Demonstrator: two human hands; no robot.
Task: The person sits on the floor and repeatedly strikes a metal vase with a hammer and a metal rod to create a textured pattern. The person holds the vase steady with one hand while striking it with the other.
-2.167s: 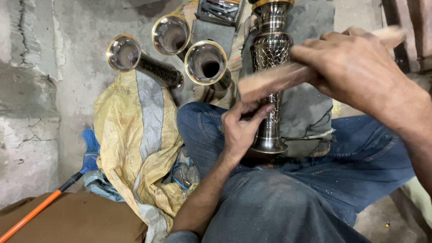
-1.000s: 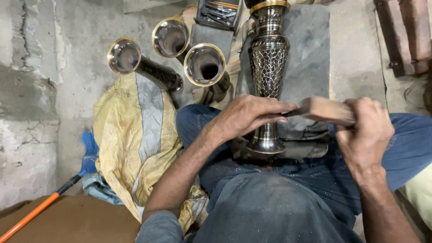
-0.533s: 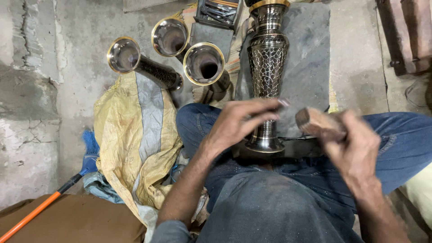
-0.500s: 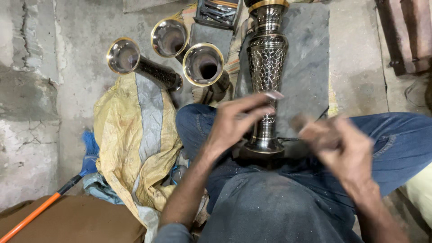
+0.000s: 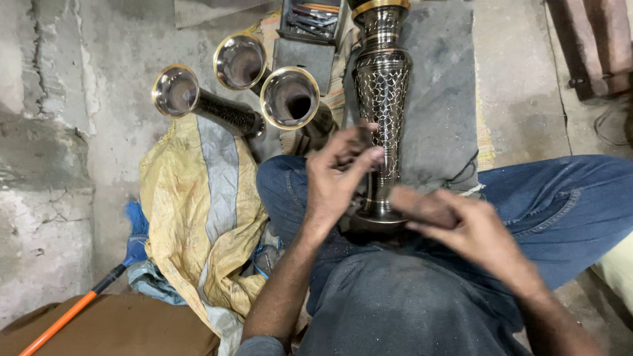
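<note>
A tall dark metal vase (image 5: 382, 92) with a gold rim and engraved net pattern lies between my knees, its base toward me. My left hand (image 5: 336, 178) rests against the vase's narrow stem, fingers pinched on a small dark tool (image 5: 362, 134) that is blurred. My right hand (image 5: 471, 231) is blurred with motion just right of the vase's base and grips a brown wooden block (image 5: 415, 201). The block's end is close to my left hand's fingers.
Three similar vases (image 5: 290, 99) lie on the floor at the upper left, mouths toward me. A yellow cloth (image 5: 198, 211) lies left of my leg. A tool tray (image 5: 310, 18) sits at the top, a grey pad (image 5: 442, 99) under the vase, and an orange-handled broom (image 5: 66, 320) at the lower left.
My right hand with the wooden block dropped from high on the right, swung in low beside the vase's base. My left hand stayed on the stem and now pinches a small tool.
</note>
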